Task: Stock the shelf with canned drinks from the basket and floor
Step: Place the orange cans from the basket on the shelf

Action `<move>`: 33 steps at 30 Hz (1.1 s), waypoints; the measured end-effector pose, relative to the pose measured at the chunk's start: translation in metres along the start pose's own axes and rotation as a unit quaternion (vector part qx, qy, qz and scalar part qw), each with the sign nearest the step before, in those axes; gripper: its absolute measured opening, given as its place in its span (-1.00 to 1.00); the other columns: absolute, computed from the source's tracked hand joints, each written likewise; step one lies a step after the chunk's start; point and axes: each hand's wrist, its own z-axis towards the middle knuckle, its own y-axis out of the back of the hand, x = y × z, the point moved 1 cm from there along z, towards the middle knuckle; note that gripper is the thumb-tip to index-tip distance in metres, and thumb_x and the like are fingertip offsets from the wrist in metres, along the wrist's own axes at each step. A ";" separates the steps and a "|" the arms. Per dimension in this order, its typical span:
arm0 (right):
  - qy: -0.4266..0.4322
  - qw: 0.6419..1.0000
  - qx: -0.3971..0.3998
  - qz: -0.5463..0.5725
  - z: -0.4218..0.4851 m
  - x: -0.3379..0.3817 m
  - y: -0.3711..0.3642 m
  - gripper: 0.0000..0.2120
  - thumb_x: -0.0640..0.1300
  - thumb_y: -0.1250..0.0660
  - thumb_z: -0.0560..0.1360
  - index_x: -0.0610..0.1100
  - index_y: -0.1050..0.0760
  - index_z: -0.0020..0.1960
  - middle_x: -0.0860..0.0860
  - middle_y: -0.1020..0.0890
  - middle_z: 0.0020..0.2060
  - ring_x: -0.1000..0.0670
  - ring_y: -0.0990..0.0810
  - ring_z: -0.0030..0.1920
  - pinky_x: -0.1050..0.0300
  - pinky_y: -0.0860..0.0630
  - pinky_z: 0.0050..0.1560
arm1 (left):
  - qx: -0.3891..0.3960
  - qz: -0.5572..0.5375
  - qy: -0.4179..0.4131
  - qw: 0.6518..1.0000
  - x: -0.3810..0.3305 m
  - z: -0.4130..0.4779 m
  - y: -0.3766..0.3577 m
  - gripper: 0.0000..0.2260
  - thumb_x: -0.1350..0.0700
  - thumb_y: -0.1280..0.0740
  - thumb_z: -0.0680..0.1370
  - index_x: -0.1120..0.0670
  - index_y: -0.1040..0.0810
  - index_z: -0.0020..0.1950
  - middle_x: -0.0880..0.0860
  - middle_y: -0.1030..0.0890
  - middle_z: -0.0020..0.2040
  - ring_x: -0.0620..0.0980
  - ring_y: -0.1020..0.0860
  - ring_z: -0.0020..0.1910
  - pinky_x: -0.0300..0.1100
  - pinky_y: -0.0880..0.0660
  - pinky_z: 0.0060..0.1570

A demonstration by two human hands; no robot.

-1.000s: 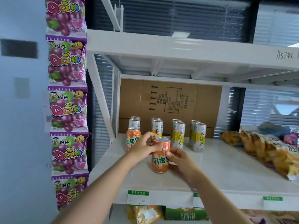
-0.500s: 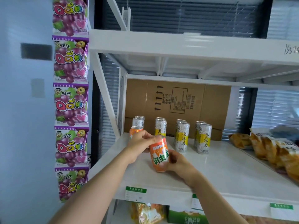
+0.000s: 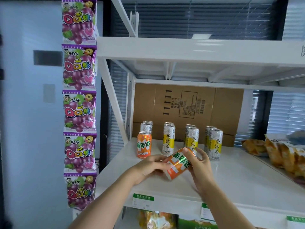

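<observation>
both hands grip the tilted orange can (image 3: 179, 163), held over the front half of the shelf board (image 3: 239, 179). the left hand (image 3: 148, 167) curls round its lower end and the right hand (image 3: 199, 166) wraps its upper end. behind-left of that can stands an upright orange can (image 3: 144, 145). behind it are tea cans (image 3: 168, 140) (rows two deep) against cardboard (image 3: 188, 104). right of it, bare board runs to the snack bags (image 3: 280, 152). the board's front edge runs just below it.
</observation>
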 end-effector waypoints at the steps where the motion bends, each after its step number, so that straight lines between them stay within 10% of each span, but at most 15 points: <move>1: 0.007 1.000 0.000 -0.006 0.001 0.000 0.000 -0.23 0.00 -0.55 0.24 -0.03 -0.29 0.36 -0.19 -0.60 0.11 -0.13 -0.68 0.02 -0.02 -0.60 0.03 | -0.002 0.021 0.003 1.000 0.000 0.000 -0.003 -0.57 0.01 -0.53 0.37 0.10 -0.57 0.18 0.12 -0.67 0.10 0.10 -0.61 0.15 -0.01 -0.47 0.28; 16: 0.026 0.972 0.195 -0.127 0.014 0.001 -0.024 -0.40 -0.02 -0.56 0.23 0.00 -0.49 0.24 -0.10 -0.65 0.10 -0.12 -0.65 0.10 -0.04 -0.60 0.07 | -0.039 0.034 -0.013 0.999 0.010 -0.006 0.001 -0.55 0.32 -0.50 0.40 0.15 -0.43 0.22 0.08 -0.63 0.14 -0.01 -0.60 0.14 -0.14 -0.59 0.08; 27: -0.044 0.935 0.240 -0.256 0.013 -0.015 0.011 -0.40 -0.32 -0.55 0.31 -0.17 -0.44 0.30 -0.09 -0.68 0.10 -0.09 -0.65 0.12 0.03 -0.57 0.18 | -0.114 -0.134 -0.102 0.979 -0.001 -0.003 0.011 -0.52 0.08 -0.52 0.33 0.01 -0.56 0.24 0.01 -0.65 0.18 -0.01 -0.57 0.23 -0.05 -0.49 0.26; 33: -0.030 0.941 0.234 -0.244 0.021 -0.026 0.010 -0.38 -0.20 -0.57 0.24 -0.18 -0.46 0.25 -0.13 -0.67 0.09 -0.15 -0.63 0.14 -0.09 -0.55 0.23 | -0.077 0.334 -0.142 0.929 -0.075 0.006 0.004 -0.65 0.07 -0.49 0.45 -0.02 -0.62 0.23 -0.08 -0.62 0.22 -0.19 -0.53 0.10 -0.44 -0.42 -0.08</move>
